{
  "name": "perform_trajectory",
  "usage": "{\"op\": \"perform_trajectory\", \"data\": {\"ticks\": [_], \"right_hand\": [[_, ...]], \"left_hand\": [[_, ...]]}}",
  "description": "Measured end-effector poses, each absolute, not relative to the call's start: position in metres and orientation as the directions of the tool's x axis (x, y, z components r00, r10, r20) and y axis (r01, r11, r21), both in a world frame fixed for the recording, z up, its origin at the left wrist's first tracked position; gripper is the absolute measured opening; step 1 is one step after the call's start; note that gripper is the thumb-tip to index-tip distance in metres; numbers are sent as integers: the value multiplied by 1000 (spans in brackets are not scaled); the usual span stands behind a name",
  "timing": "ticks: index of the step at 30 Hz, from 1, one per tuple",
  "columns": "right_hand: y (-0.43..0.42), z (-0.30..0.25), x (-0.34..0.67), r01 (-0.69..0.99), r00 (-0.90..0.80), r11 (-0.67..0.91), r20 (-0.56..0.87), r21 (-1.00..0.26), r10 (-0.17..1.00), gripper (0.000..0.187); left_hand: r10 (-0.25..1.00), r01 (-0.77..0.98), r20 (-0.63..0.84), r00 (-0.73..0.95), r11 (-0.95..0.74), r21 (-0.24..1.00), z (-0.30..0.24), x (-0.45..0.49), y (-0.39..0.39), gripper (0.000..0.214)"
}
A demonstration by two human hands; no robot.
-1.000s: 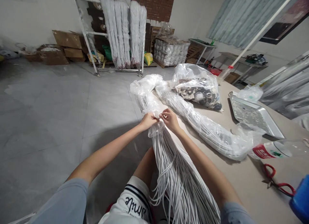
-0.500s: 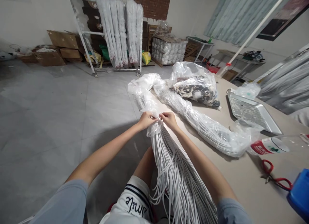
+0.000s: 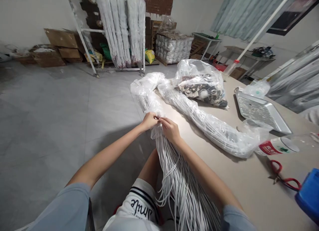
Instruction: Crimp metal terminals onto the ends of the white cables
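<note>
A thick bundle of white cords (image 3: pixel 179 178) hangs off the table's near edge toward my lap. Its upper part sits inside a clear plastic bag (image 3: pixel 147 91) that bends back over the table. My left hand (image 3: pixel 149 120) pinches the bag's open edge at the bundle. My right hand (image 3: pixel 169 129) is closed on the plastic and cords just beside it; the two hands touch. A second bagged bundle of white cords (image 3: pixel 211 128) lies across the table to the right.
A bag of patterned pieces (image 3: pixel 201 88), a metal tray (image 3: pixel 261 113), a lying bottle with a red label (image 3: pixel 279 146), red-handled scissors (image 3: pixel 284 179) and a blue box (image 3: pixel 309 197) lie on the beige table (image 3: pixel 249 191). A rack of hanging white cords (image 3: pixel 119 28) and cardboard boxes (image 3: pixel 57 46) stand on the floor.
My right hand has slid a little down and toward me along the bundle, closing over the bag's edge. My left hand stays pinched in place. The view tilted slightly.
</note>
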State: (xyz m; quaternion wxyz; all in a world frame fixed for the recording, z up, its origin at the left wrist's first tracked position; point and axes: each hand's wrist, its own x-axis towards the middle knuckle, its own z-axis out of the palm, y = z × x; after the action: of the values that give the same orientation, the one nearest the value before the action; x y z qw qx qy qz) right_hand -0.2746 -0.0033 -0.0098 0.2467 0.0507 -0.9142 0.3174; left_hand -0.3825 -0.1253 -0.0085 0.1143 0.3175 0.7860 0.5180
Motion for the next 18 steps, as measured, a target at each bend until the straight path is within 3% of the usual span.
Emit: {"op": "perform_trajectory", "data": {"ticks": [7,18], "right_hand": [[8,-16,-286,-155,-871,785,458,-599,177,27],[5,-12,-286,-98,-885,713,388,-695,256,22]], "left_hand": [[651,278,104,-752,170,945,-12,-385,-123,17],[644,139,88,-760,28,990,-14,-383,-122,11]]}}
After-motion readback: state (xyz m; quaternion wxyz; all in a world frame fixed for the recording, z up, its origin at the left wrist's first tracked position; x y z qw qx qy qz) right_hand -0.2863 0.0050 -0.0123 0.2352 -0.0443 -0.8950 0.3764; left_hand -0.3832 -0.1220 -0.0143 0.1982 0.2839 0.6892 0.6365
